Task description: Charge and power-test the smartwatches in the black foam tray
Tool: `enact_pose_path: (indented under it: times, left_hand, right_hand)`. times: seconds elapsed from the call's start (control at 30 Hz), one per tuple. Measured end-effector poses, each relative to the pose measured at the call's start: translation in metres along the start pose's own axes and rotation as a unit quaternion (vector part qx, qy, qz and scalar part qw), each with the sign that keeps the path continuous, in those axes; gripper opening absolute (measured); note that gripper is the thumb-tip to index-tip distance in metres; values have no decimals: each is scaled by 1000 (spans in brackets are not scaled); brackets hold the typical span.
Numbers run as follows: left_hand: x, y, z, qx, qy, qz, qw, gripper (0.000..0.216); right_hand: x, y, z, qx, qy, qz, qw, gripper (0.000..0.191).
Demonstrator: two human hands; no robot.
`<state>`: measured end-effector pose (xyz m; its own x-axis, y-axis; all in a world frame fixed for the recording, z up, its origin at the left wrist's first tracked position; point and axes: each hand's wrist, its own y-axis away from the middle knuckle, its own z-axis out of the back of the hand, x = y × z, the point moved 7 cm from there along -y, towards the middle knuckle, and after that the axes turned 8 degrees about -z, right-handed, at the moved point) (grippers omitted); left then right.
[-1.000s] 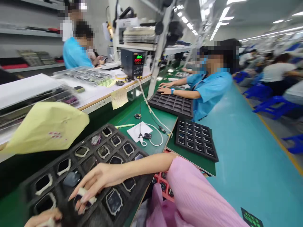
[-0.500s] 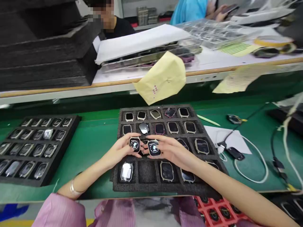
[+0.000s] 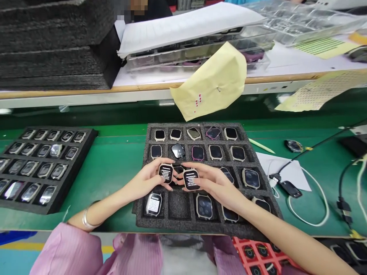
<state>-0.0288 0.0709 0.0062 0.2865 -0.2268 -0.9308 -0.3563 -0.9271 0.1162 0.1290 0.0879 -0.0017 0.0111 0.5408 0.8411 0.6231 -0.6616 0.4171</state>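
Observation:
My left hand (image 3: 153, 174) is closed round a smartwatch (image 3: 166, 172) without a strap, its thumb on the screen. A second smartwatch (image 3: 191, 179) sits in my right hand (image 3: 208, 178), with the thumb on its glass. Both screens are lit with white text on black. The two hands hover side by side over a black foam tray (image 3: 179, 220), whose compartments hold several strapless watches. One watch (image 3: 154, 204) at the tray's front left shows a bright white screen. Beside it one compartment (image 3: 179, 205) holds no watch. My hands hide part of the third row.
Another foam tray of watches (image 3: 54, 203) lies to the left. On the right are a green pen (image 3: 261, 145), white paper (image 3: 304, 183), cables (image 3: 323, 217) and a watch (image 3: 293, 146). Foam trays (image 3: 57, 65) are stacked on the shelf; a yellow paper (image 3: 212, 84) hangs from its edge.
Both held watches' screens have changed from a clock face to lines of text. The head view has shifted a little, tilting downward. The hands keep nearly the same place over the tray.

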Motion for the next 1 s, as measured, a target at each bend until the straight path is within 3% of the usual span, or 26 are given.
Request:
enact_pose_path:
  times: [0.23, 0.43, 0.53, 0.6, 0.7, 0.9, 1.0]
  left_hand:
    - [0, 1, 0, 15, -10, -20, 1000, 41]
    - [-4, 6, 5, 20, 0, -34, 999, 39]
    - [-9, 9, 13, 0, -1, -45, 999, 34]
    - [-11, 11, 18, -12, -4, -50, 999, 32]
    - [-13, 13, 25, -26, -10, -55, 998, 32]
    - [-13, 15, 34, -43, -20, -66, 997, 32]
    - [-13, 16, 35, -26, -31, -75, 996, 39]
  right_hand:
    - [4, 0, -3, -3, 34, 15, 999, 43]
    - [-2, 4, -17, 79, 69, 38, 994, 72]
    - [-4, 4, -22, 71, 161, 55, 983, 61]
    - [-2, 5, -27, 48, 280, 78, 956, 54]
    - [2, 5, -37, 24, 438, 135, 888, 48]
    - [-4, 6, -53, 33, 564, 195, 802, 52]
    - [-3, 13, -56, 28, 627, 201, 752, 65]
